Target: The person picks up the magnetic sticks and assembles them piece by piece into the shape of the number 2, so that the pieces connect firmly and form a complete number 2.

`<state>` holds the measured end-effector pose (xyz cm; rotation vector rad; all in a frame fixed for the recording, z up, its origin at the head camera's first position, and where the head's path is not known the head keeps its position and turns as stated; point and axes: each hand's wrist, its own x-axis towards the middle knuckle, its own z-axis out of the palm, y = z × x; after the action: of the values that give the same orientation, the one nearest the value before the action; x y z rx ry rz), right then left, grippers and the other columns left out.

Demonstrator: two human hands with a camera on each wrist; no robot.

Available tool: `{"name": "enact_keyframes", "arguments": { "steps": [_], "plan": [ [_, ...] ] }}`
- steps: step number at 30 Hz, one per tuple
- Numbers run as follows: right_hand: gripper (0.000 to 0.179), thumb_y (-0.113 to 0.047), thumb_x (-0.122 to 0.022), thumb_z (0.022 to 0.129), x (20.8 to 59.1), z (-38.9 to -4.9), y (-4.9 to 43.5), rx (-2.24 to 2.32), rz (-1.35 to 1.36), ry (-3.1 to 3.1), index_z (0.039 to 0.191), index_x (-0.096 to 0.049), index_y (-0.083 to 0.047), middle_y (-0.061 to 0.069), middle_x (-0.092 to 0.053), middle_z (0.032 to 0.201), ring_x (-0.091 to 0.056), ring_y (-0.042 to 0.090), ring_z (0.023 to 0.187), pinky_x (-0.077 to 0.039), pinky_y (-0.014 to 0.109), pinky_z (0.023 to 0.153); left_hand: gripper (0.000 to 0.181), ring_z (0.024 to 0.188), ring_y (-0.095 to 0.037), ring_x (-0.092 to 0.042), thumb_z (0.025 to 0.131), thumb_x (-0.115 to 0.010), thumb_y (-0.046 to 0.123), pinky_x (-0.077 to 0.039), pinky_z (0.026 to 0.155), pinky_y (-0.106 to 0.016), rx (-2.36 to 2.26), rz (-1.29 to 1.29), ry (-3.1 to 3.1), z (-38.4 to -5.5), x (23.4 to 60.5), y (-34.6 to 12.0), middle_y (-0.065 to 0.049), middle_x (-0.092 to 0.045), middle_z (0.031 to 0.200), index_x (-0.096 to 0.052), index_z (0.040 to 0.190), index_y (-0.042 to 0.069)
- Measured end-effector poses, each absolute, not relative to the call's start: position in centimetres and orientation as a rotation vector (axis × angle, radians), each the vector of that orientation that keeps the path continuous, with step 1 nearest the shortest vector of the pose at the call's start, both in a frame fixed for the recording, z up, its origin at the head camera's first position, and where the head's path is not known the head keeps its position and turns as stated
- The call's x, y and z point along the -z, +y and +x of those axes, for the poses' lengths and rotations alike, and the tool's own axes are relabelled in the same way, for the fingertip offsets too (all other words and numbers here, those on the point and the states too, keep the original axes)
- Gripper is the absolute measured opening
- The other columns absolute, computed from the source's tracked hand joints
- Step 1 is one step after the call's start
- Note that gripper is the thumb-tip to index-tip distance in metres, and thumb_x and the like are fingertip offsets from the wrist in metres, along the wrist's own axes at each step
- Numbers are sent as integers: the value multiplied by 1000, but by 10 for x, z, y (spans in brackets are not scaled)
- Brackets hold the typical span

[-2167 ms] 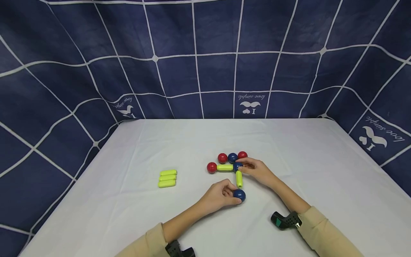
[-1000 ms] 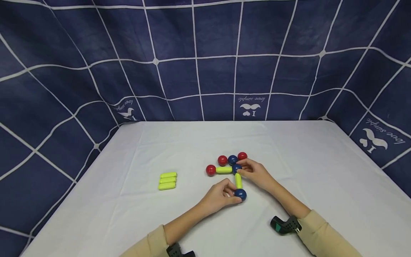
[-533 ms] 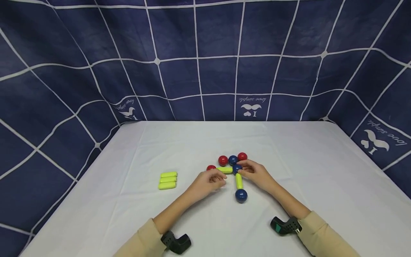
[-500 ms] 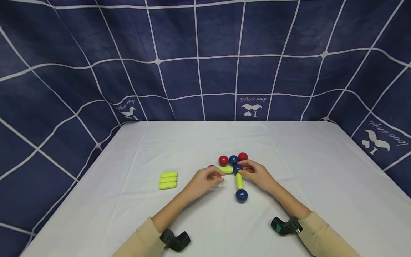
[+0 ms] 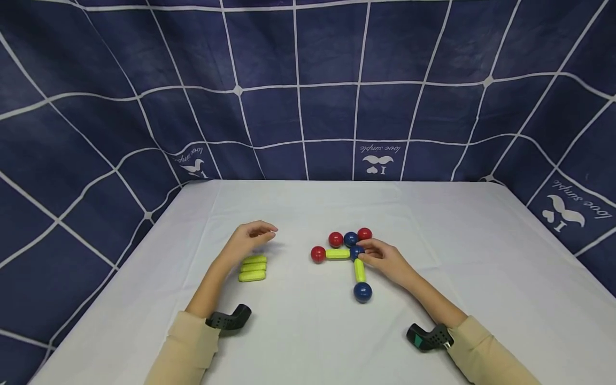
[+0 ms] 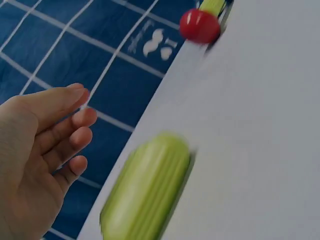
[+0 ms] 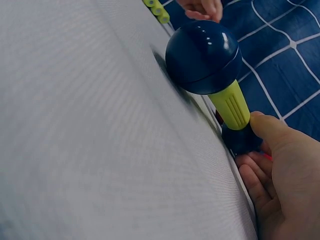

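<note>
My right hand (image 5: 387,260) pinches a blue ball (image 5: 356,252) at the corner of an L-shaped piece. One yellow-green rod (image 5: 338,254) runs left from that ball to a red ball (image 5: 318,254). Another yellow-green rod (image 5: 359,271) runs toward the near side and ends at a second blue ball (image 5: 363,292). Off to the left, my left hand (image 5: 246,241) holds nothing, its fingers loosely bent. It hovers just beyond three yellow-green rods (image 5: 252,267) lying side by side. In the left wrist view a rod (image 6: 147,192) looms blurred beside the left hand (image 6: 45,150).
Behind the L-shaped piece sit a red ball (image 5: 336,239), a blue ball (image 5: 351,239) and another red ball (image 5: 364,233) in a row. A white cloth covers the table (image 5: 298,331). A dark blue checked curtain (image 5: 327,107) hangs around its back and sides.
The near blue ball met the rod's end, and my left hand let it go. That hand then moved left and away to the loose rods. My right hand stays on the corner ball.
</note>
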<state>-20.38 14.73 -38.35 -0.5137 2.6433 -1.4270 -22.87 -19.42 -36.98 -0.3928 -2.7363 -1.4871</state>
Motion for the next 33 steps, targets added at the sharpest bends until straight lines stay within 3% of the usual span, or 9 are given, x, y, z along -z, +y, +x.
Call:
{"name": "enact_keyframes", "arguments": {
  "steps": [7, 13, 21, 33],
  "plan": [
    [35, -16, -58, 88, 385, -206, 147, 1435, -506, 2645, 119, -55, -1, 17, -59, 113, -57, 26, 100, -48, 32, 86, 29, 79, -14, -50, 84, -63, 31, -41, 70, -26, 1404, -348, -2850, -235, 383, -230, -6, -63, 94, -68, 103, 10],
    [34, -16, -58, 88, 385, -206, 147, 1429, -495, 2650, 119, -55, -1, 17, -59, 112, -57, 25, 100, -48, 31, 86, 29, 94, -13, -54, 84, -63, 29, -41, 84, -29, 1420, -431, -3024, -234, 389, -245, -6, -66, 102, -67, 103, 8],
    [34, -16, -58, 88, 384, -204, 147, 1417, -490, 2655, 119, -55, 0, 17, -59, 112, -57, 26, 99, -48, 35, 86, 34, 92, -13, -51, 83, -64, 26, -39, 83, -30, 1449, -577, -3122, -232, 389, -248, -8, -63, 103, -64, 108, 3],
    [36, -22, -59, 88, 409, -223, 156, 1430, -531, 2642, 120, -55, -5, 14, -59, 113, -57, 22, 99, -49, 31, 85, 31, 96, -15, -53, 84, -62, 30, -40, 85, -31, 1389, -458, -3100, -232, 385, -239, -5, -64, 102, -66, 106, 7]
  ]
}}
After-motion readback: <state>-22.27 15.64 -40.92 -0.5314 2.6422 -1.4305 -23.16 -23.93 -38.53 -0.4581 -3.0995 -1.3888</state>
